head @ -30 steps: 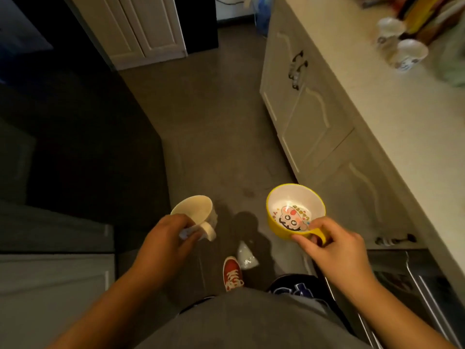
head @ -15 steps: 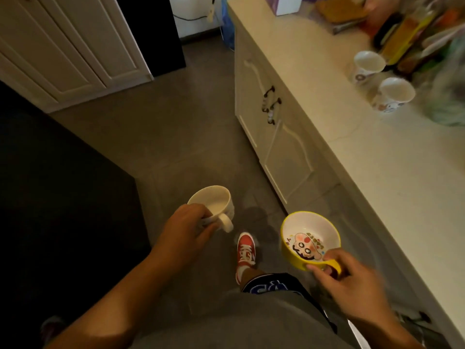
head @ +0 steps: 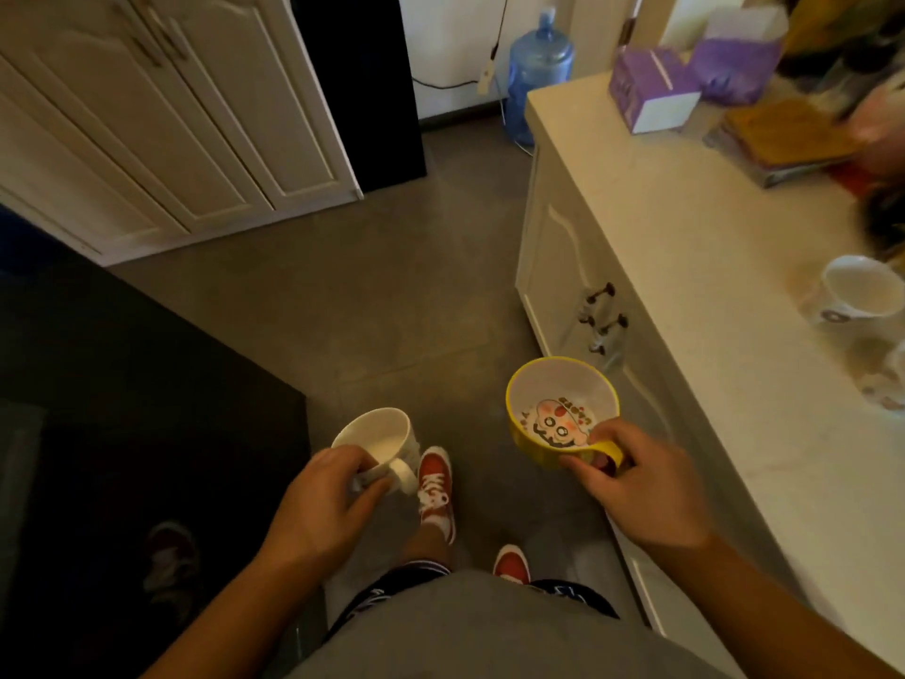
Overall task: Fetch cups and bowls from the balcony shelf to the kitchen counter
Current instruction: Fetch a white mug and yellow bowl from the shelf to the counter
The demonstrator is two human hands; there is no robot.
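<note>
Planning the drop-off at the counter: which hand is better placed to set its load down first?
Right hand: its yellow bowl is beside the counter; the left hand with the white cup is farther away.

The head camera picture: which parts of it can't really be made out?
- Second white paper cup on the pale stone counter: cut off by the right edge and blurred.
- Clutter beyond the purple cardboard box: smeared by motion blur.
- Yellow cartoon bowl's handle: mostly hidden under the right hand.
- White ceramic mug's near side: covered by the left hand.
- Dark area at left: too dim.
</note>
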